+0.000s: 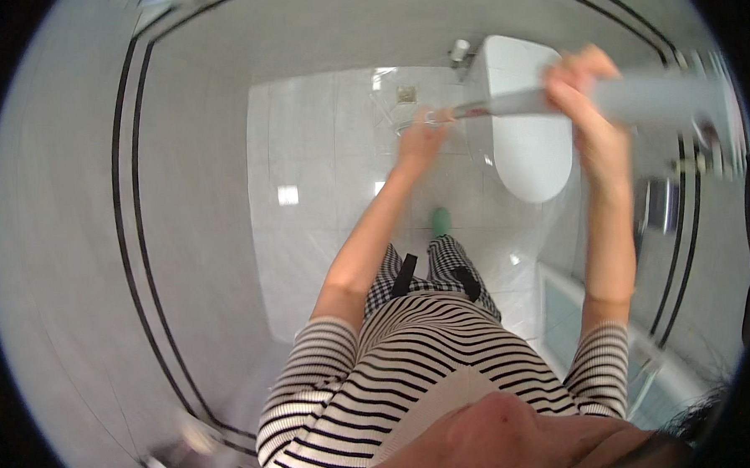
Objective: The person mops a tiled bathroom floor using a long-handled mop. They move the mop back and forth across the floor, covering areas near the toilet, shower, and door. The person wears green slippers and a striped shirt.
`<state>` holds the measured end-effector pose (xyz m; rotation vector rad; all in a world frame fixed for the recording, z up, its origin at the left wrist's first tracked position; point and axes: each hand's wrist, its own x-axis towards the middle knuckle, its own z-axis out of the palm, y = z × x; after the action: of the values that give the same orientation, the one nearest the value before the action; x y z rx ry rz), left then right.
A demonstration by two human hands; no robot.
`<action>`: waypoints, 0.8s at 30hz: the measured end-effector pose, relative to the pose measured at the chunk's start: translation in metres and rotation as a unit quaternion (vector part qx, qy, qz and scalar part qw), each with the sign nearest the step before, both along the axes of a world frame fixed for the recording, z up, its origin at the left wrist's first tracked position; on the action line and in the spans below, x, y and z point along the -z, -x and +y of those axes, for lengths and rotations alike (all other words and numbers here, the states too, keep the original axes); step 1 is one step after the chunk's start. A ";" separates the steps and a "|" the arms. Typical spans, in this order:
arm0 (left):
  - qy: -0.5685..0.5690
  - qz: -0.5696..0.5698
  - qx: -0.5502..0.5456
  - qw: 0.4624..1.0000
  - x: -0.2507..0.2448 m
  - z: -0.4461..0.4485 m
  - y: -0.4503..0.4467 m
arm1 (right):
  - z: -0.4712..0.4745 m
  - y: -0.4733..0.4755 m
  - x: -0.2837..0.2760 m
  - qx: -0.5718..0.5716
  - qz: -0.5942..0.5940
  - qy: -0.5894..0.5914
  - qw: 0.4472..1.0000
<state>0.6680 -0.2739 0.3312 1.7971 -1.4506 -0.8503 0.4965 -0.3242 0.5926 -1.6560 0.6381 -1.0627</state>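
A long grey handled implement (523, 102), blurred, reaches across the view; its kind cannot be told. My left hand (422, 138) is closed around its thin metallic end, above the tiled floor (301, 130). Farther along, near the broad pale part at the right, my right hand (585, 90) grips the same implement. Behind it stands a white toilet with its lid down (532, 158). Blur hides details of the implement's far end at the right edge.
A small floor drain (406, 94) lies beyond my left hand. Beside the toilet is a white roll-like object (460, 48). A shiny metallic cylinder (661, 206) is by the right wall. At lower right runs a white-framed glass panel (560, 314).
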 end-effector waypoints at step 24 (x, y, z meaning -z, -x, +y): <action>0.041 0.422 0.410 0.807 -0.094 0.166 0.056 | 0.297 0.047 0.311 0.225 -0.459 -0.584 0.631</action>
<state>0.6116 -0.1077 0.4250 0.4469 -1.5270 -1.6906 0.4495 -0.0271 0.2821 0.2759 0.7554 -1.2133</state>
